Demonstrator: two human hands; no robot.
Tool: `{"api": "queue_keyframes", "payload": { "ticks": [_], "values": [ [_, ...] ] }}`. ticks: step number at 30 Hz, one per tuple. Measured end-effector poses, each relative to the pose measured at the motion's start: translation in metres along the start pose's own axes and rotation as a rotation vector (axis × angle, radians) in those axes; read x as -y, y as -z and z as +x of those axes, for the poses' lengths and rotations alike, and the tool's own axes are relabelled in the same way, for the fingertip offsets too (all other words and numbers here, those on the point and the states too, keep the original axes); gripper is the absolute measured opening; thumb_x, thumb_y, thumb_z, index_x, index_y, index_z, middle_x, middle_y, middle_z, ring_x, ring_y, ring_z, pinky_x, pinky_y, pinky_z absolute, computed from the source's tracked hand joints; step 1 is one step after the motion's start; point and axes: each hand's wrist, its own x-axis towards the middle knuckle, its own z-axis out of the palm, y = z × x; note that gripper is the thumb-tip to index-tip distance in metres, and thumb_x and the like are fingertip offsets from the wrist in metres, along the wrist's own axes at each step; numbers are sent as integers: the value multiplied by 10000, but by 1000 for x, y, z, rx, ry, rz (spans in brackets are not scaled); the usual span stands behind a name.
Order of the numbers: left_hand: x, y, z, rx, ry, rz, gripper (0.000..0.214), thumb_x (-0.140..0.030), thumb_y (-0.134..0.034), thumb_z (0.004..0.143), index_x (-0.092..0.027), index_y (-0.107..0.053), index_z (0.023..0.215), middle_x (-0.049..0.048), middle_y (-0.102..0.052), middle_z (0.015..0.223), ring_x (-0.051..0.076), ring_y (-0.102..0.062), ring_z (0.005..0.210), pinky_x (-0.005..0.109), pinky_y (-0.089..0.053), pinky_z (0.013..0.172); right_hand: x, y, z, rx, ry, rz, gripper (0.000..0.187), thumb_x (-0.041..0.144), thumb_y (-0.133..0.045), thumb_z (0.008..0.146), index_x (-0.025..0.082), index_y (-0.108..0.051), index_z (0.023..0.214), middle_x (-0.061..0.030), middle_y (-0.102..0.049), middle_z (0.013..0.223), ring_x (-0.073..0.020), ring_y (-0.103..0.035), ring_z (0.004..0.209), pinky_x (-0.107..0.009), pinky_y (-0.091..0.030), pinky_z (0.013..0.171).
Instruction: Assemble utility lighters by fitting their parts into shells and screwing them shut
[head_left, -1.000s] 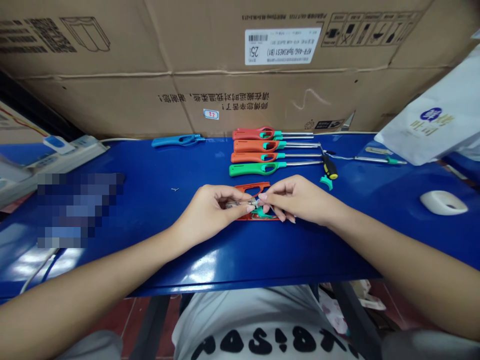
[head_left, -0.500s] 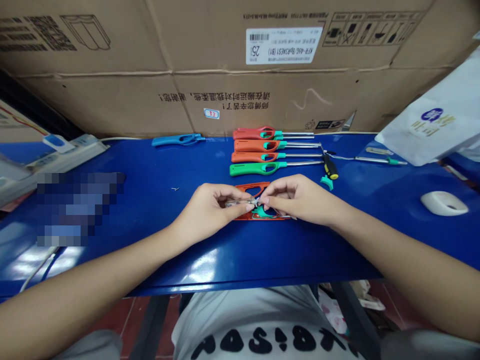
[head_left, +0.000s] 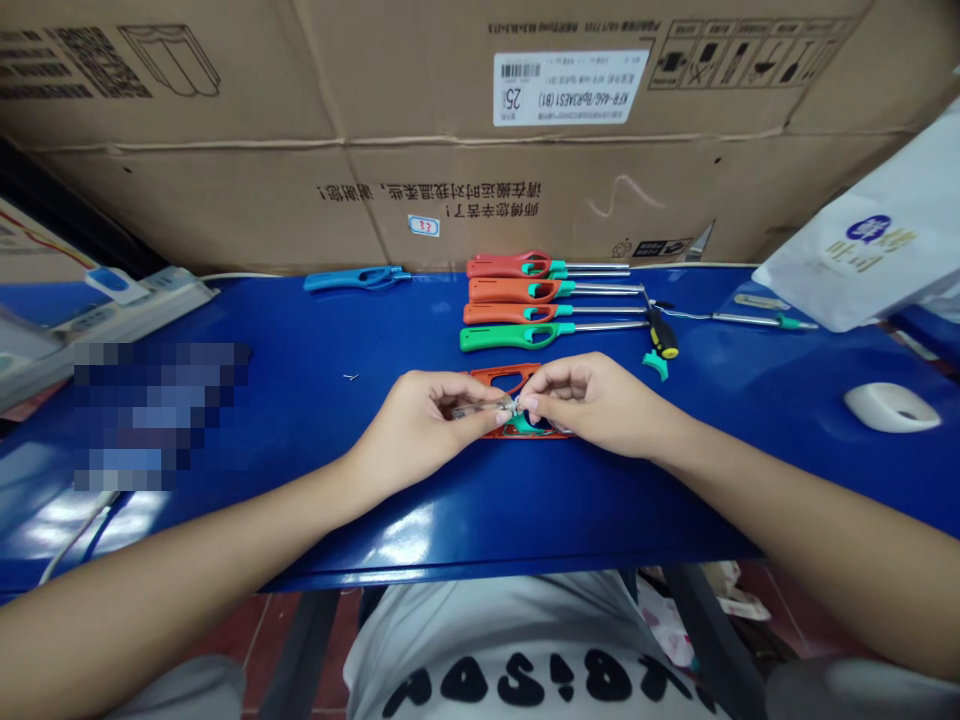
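Observation:
My left hand (head_left: pixel 439 415) is closed around a small clear fuel tank (head_left: pixel 474 407), holding it between thumb and fingers. My right hand (head_left: pixel 592 405) pinches at a small pale part at the tank's right end; the part is too small to name. Beneath both hands lie two orange lighter shell halves (head_left: pixel 504 372) on the blue table. The nearer half holds a teal trigger piece (head_left: pixel 525 426), and my hands partly cover it. A loose teal trigger (head_left: pixel 655 365) rests beyond my right hand.
Several long lighters (head_left: pixel 514 338) lie in a row behind my hands, beside a black and yellow screwdriver (head_left: pixel 663 335). A blue lighter shell (head_left: pixel 356 280) is farther left. Tiny screws (head_left: pixel 350 377), a metal lighter tube (head_left: pixel 746 321) and a white oval object (head_left: pixel 891 407) also lie on the table.
My hands stay nearly in place, with the fingers still meeting at the right end of the tank. The shell half beneath shows slightly differently.

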Motion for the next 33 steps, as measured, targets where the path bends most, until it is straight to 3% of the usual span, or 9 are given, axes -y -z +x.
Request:
{"api": "queue_keyframes", "payload": {
  "ticks": [9, 15, 23, 28, 33],
  "values": [
    [-8, 1, -2, -32, -109, 160, 176, -289, -789, 805, -163, -820, 924, 57, -813, 937, 202, -758, 813, 256, -598, 715, 2, 6, -3, 12, 0, -73, 237, 376, -736, 803, 142, -707, 794, -25, -683, 722, -87, -528, 558, -231, -408, 530],
    [-7, 6, 2, -24, -103, 187, 175, -275, -783, 805, -161, -821, 932, 59, -813, 942, 204, -765, 812, 252, -606, 713, 5, 9, -2, 41, -6, -133, 381, 508, -713, 819, 131, -739, 776, 24, -555, 526, -88, -471, 504, -229, -364, 501],
    [-4, 6, 2, 16, -59, 154, 211, -303, -787, 806, -159, -814, 958, 59, -812, 952, 207, -759, 839, 264, -595, 739, -1, 6, 1, 11, 25, -102, 292, 425, -695, 836, 139, -745, 801, -24, -671, 683, -95, -503, 550, -236, -394, 517],
    [-7, 17, 5, 78, -69, 255, 221, -339, -772, 820, -166, -804, 954, 52, -798, 896, 178, -729, 772, 254, -562, 680, -2, 10, -1, -54, 206, -409, 281, 392, -619, 913, 162, -754, 1001, -30, -686, 786, -121, -549, 616, -261, -442, 576],
    [-16, 34, 6, 187, -193, 483, 161, -312, -762, 821, -206, -820, 927, 49, -742, 921, 168, -687, 800, 273, -523, 697, -5, 15, -8, 65, 461, -830, 388, 363, -702, 891, 214, -678, 1248, -84, -655, 1152, -225, -617, 1041, -356, -508, 890]
  ]
}}
